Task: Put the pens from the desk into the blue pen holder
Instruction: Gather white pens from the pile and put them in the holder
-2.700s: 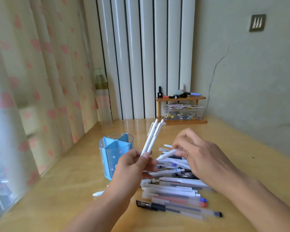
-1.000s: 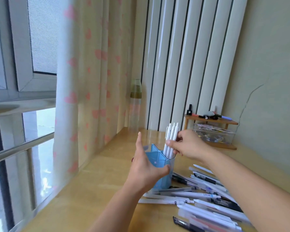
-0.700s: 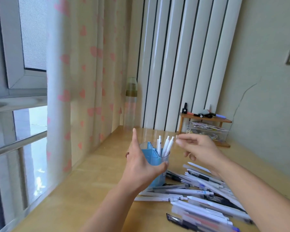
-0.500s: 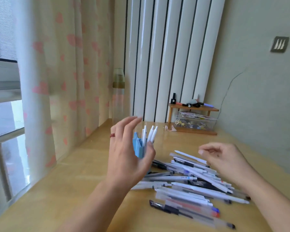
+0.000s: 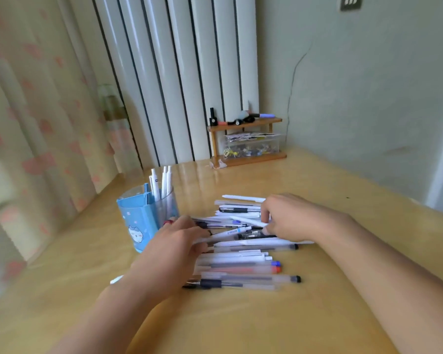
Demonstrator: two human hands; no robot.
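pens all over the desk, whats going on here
A person is sorting a pile of pens on a wooden desk into a blue pen holder. Three white pens stand upright in one of its compartments. Both hands are down on the pile: the left hand rests on its near-left end beside the holder, and the right hand reaches into its far side, fingers among the pens. Neither has clearly lifted a pen. Most pens lie on the desk.

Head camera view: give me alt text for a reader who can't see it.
Both hands, left hand and right hand, reach into a pile of pens spread on a wooden desk. Left of the pile stands a blue pen holder with white pens upright in it. A small wooden shelf stands by the back wall.
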